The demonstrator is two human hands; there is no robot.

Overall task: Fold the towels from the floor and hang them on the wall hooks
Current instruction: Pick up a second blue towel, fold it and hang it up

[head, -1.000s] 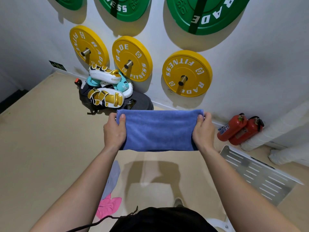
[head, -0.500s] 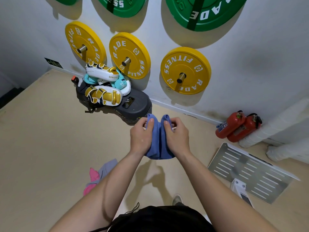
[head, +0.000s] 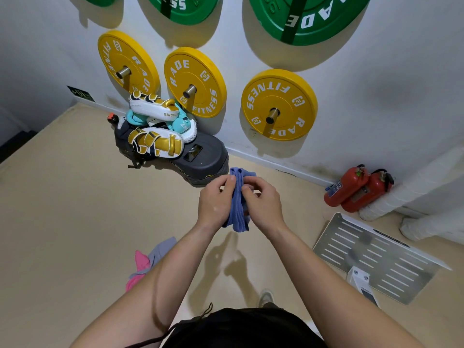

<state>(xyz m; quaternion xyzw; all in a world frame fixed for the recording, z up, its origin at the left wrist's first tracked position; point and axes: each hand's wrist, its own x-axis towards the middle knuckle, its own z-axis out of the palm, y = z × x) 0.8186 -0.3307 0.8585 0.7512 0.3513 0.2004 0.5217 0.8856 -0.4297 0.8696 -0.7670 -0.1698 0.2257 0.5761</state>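
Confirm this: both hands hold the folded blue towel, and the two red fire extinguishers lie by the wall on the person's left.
Wrong side. In the head view the left hand and right hand hold the blue towel, but the fire extinguishers lie on the person's right.

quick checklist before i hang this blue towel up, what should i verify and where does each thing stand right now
1. Blue towel folded: ok, a narrow bundle between both hands.
2. Left hand grip: ok, fingers curled round the towel.
3. Right hand grip: ok, fingertips pinch it near the top.
4. Free hook: cannot tell; every peg in view carries a weight plate.
5. Way to the wall: not ok, a pile of gear lies just ahead.
6. Floor cleared: not ok, pink and grey cloths lie beside the left arm.
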